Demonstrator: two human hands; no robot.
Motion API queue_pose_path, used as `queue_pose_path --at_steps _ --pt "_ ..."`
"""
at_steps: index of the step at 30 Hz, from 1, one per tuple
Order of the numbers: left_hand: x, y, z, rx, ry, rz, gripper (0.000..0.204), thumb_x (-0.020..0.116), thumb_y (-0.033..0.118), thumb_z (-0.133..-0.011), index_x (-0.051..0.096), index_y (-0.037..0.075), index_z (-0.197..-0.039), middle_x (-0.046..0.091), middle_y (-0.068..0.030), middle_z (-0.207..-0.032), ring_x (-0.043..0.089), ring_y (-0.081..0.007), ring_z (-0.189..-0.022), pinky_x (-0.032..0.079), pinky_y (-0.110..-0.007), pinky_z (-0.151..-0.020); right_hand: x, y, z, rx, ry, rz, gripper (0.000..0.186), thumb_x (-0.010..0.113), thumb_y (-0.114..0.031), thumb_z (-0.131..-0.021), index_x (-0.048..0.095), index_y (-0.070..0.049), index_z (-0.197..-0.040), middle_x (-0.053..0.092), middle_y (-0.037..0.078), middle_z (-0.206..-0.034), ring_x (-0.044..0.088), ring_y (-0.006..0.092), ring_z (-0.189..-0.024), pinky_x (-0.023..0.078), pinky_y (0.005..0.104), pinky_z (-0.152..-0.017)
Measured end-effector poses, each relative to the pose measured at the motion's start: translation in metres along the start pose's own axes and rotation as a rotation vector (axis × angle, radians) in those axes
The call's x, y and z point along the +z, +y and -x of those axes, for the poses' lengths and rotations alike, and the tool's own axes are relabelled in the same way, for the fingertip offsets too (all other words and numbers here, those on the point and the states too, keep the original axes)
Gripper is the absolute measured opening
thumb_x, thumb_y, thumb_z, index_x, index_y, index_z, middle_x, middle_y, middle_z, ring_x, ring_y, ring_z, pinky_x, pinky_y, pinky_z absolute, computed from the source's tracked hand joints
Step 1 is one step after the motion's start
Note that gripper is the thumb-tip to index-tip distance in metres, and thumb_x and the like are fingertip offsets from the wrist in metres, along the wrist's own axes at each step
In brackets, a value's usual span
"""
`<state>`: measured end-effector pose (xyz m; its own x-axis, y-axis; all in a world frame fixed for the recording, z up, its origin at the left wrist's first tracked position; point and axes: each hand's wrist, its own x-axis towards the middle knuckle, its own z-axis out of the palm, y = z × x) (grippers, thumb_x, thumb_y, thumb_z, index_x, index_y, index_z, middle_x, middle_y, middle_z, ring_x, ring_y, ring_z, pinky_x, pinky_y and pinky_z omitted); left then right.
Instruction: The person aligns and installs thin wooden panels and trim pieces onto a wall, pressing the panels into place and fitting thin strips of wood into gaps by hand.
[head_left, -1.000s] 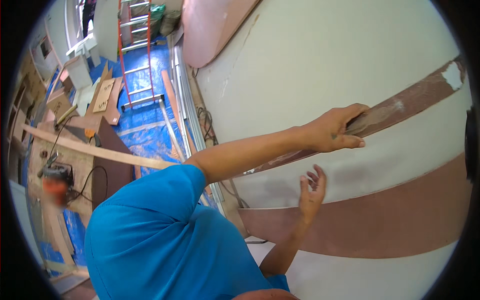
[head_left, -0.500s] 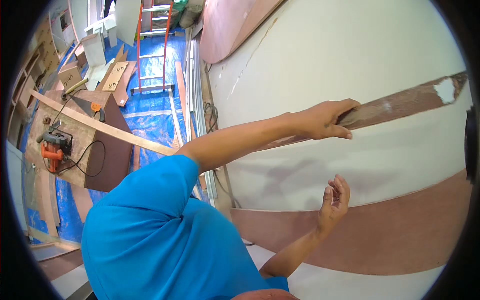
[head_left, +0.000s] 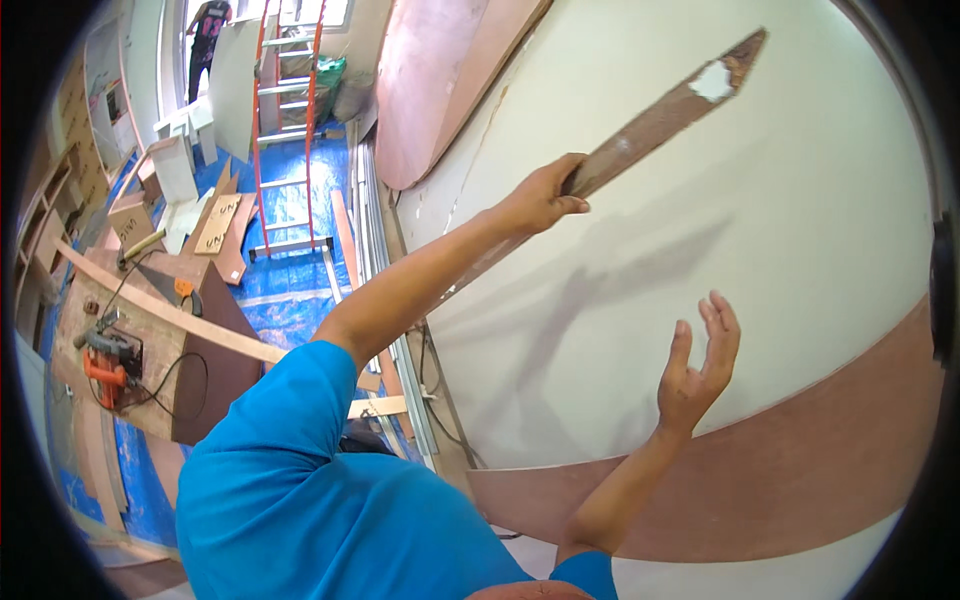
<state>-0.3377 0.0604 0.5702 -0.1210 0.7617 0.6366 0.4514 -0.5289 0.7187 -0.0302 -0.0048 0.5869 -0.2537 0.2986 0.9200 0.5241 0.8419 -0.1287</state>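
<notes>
My left hand point(head_left: 548, 195) grips a long brown wooden strip point(head_left: 650, 130) with a white patch at its pointed upper end, held at a slant over the pale wall panel point(head_left: 830, 160). My right hand point(head_left: 700, 355) is raised below it, fingers curved and apart, holding nothing, in front of the pale surface. A curved reddish-brown plywood band point(head_left: 780, 480) crosses the lower part of that surface. Shadows of the strip and my arms fall on the panel.
A red step ladder point(head_left: 285, 180) stands on blue sheeting point(head_left: 270, 310). At left a wooden workbench point(head_left: 220, 370) bears an orange power saw point(head_left: 108, 368) and cord. Long metal channels point(head_left: 375, 250) lie along the wall. Another person point(head_left: 207, 50) stands far back by the bright opening.
The strip has swung up, away from its near-horizontal slant, with my left hand moving up and leftward. My right hand has risen and shifted right, its fingers more extended.
</notes>
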Motion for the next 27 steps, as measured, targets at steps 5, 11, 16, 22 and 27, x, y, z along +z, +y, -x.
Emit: queue_pose_path --at_steps 5,11,16,22,27 --pt "-0.022 -0.109 -0.034 0.186 0.077 -0.169 0.067 0.078 0.013 -0.084 0.048 0.002 -0.143 0.055 -0.0195 -0.124 0.054 -0.0333 -0.121 0.044 -0.041 -0.105 0.034 0.043 -0.034 -0.063 0.205 0.193 0.021 0.064 -0.002 -0.093 0.068 0.0 -0.113 0.065 0.015 -0.129 0.058 0.0332 -0.122 0.045 0.0452 -0.103" --pt "-0.072 -0.236 -0.067 -0.003 0.199 -0.352 0.065 0.08 0.007 -0.079 0.054 0.0 -0.137 0.056 -0.0206 -0.121 0.054 -0.0379 -0.119 0.043 -0.042 -0.107 0.055 0.097 -0.044 -0.119 0.302 0.594 0.018 0.062 -0.001 -0.092 0.071 -0.004 -0.107 0.068 0.009 -0.121 0.057 0.0326 -0.125 0.043 0.0445 -0.104" --pt "-0.102 -0.325 -0.098 -0.133 0.39 -0.419 0.065 0.083 0.009 -0.076 0.055 -0.004 -0.133 0.058 -0.023 -0.125 0.055 -0.0415 -0.121 0.044 -0.045 -0.105 0.071 0.122 -0.045 -0.17 0.362 0.832 0.012 0.065 -0.004 -0.092 0.073 -0.008 -0.1 0.07 0.003 -0.117 0.057 0.0301 -0.124 0.045 0.0386 -0.099" --pt "-0.123 -0.352 -0.183 -0.151 0.388 -0.548 0.065 0.083 0.013 -0.078 0.055 -0.005 -0.134 0.057 -0.0235 -0.126 0.057 -0.0412 -0.119 0.046 -0.045 -0.103 0.082 0.132 -0.044 -0.181 0.358 0.857 0.012 0.064 0.002 -0.088 0.07 -0.007 -0.093 0.069 0.006 -0.114 0.056 0.0337 -0.124 0.049 0.0374 -0.096" --pt "-0.109 -0.346 -0.237 -0.147 0.325 -0.478 0.066 0.082 0.015 -0.08 0.055 -0.005 -0.137 0.058 -0.0222 -0.128 0.057 -0.039 -0.121 0.047 -0.045 -0.103 0.082 0.138 -0.039 -0.183 0.312 0.883 0.014 0.059 0.006 -0.089 0.068 -0.001 -0.095 0.065 0.01 -0.119 0.051 0.0361 -0.129 0.057 0.0381 -0.094"
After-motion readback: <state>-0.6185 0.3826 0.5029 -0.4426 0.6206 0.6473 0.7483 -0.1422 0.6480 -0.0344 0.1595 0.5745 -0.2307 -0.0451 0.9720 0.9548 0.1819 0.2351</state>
